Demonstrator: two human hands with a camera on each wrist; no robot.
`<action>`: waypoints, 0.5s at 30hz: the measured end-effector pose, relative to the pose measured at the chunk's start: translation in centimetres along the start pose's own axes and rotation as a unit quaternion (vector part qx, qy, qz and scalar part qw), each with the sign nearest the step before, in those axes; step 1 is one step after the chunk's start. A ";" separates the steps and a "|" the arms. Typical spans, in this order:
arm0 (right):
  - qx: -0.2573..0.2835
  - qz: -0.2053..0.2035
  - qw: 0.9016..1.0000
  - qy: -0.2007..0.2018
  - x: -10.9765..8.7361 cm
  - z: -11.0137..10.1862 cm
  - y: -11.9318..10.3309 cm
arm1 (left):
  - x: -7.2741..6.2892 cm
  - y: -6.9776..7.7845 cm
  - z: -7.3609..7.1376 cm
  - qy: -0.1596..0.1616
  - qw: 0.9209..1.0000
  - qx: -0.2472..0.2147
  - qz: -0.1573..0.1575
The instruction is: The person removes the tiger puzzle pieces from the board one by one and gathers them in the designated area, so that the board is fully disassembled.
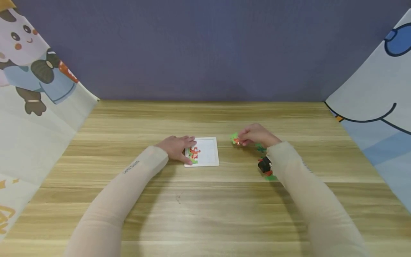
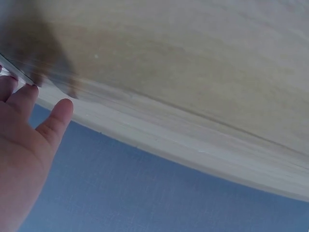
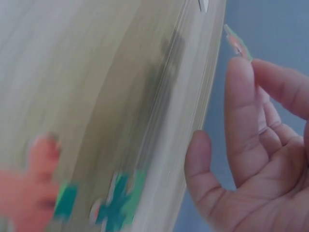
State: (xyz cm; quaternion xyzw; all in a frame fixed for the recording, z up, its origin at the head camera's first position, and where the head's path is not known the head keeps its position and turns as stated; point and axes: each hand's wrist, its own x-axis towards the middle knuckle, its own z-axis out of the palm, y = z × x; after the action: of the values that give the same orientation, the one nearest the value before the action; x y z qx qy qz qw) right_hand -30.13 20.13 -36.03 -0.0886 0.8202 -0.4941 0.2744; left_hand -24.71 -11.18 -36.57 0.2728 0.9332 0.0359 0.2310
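Note:
My left hand [image 1: 174,147] rests on the left edge of a white square puzzle tray [image 1: 210,154], fingers extended and thumb spread toward the lower edge. Inside the tray, along its left side, lie a few red and green puzzle pieces [image 1: 194,153]; the rest of its floor shows white. To the right of the tray, my right hand [image 1: 257,135] pinches a green and orange puzzle piece [image 1: 234,138] between thumb and fingertip. In the right wrist view this piece [image 3: 237,45] is held up almost edge-on above the table.
Loose puzzle pieces lie beside and partly under my right forearm: a dark green one [image 1: 260,148] and a group with a black piece [image 1: 264,165]. The wooden table [image 1: 205,210] meets a dark blue panel [image 1: 205,53] at the back. Printed cloths hang on both sides.

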 end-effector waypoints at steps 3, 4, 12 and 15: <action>0.000 0.005 1.000 0.003 -0.6 -0.8 0.4 | 0.0 0.1 0.0 0.000 1.000 -0.001 -0.001; 0.000 0.006 1.000 0.003 -0.8 -1.1 0.5 | 0.1 0.1 0.0 -0.001 1.000 -0.001 -0.001; -0.042 0.023 0.999 0.017 -2.7 -3.4 1.6 | 0.1 0.1 -0.1 -0.001 1.000 -0.001 0.000; -0.047 0.032 0.998 0.019 -3.4 -4.2 2.2 | 0.1 0.1 0.0 -0.001 1.000 -0.003 0.001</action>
State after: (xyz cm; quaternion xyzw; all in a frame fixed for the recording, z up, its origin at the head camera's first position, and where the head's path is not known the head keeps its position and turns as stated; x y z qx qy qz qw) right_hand -29.26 25.83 -35.22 -0.0658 0.8501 -0.4477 0.2694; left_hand -24.70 -11.04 -36.55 0.2731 0.9325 0.0388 0.2330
